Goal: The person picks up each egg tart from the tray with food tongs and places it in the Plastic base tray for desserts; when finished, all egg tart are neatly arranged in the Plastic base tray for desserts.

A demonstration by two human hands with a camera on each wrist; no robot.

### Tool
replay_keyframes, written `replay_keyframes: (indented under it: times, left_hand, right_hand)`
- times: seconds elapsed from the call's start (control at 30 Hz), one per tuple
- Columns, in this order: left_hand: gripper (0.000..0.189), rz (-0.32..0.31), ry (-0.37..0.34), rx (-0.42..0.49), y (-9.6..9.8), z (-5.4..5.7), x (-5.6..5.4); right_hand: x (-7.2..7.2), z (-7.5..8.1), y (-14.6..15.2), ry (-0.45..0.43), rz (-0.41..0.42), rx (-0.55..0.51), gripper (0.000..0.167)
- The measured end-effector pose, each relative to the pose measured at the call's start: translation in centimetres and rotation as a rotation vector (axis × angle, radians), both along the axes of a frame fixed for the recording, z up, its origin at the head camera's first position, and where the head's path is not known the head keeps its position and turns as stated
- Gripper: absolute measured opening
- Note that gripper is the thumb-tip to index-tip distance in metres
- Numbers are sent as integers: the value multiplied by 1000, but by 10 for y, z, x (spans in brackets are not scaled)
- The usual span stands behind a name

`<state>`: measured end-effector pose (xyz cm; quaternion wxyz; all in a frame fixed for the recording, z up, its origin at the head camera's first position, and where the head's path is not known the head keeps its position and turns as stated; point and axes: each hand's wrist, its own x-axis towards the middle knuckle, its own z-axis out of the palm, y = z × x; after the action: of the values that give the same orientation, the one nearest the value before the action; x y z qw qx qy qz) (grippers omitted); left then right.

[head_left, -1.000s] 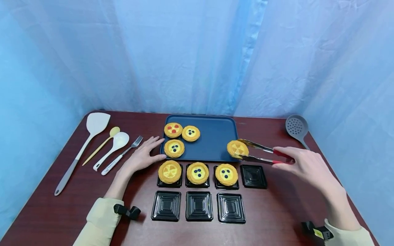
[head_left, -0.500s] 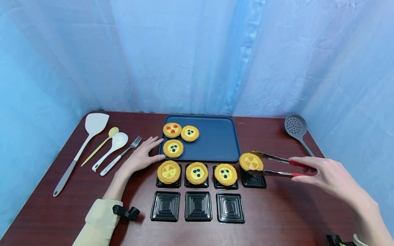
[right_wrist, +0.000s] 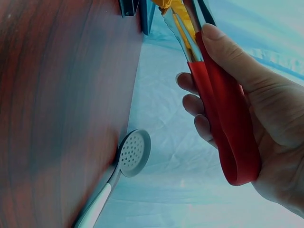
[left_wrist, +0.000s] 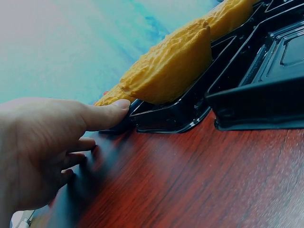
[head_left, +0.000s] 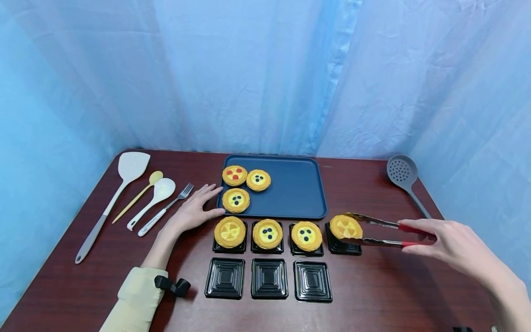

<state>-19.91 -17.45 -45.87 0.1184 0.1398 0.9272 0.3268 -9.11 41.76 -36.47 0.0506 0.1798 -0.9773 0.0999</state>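
Note:
My right hand (head_left: 452, 242) grips red-handled tongs (right_wrist: 221, 109), whose tips hold an egg tart (head_left: 346, 227) with yellow wedge topping. That tart is over the rightmost black square tray (head_left: 346, 248) of the back row; whether it touches the tray I cannot tell. My left hand (head_left: 194, 212) lies with fingers spread at the left edge of the blue baking tray (head_left: 290, 184), its thumb at the near rim. On this tray sit a red-dotted tart (head_left: 234, 175) and two blueberry-dotted tarts. Three more tarts (head_left: 307, 236) rest in the other back-row trays.
Three small black trays (head_left: 269, 278) form the front row. At left lie a spatula (head_left: 132, 167), a yellow spoon (head_left: 137, 198), a white ladle (head_left: 163, 189) and a fork (head_left: 166, 210). A grey skimmer (head_left: 402, 171) lies at the right edge.
My right hand has carried the wedge-topped tart in the tongs from the blue tray's right front corner, rightward and nearer, to over the rightmost black tray. My left hand stays put.

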Motion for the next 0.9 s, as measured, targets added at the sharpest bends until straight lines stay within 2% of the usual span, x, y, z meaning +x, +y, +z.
replay_keyframes:
  times: [0.63,0.9]
  left_hand:
    - [76,-4,8,10,1,-1,1]
    - [76,-2,12,12,2,-1,1]
  right_hand:
    - [-1,-5,-3,-26,-4,18,57]
    - [-2,-7,-4,0,22,19,57]
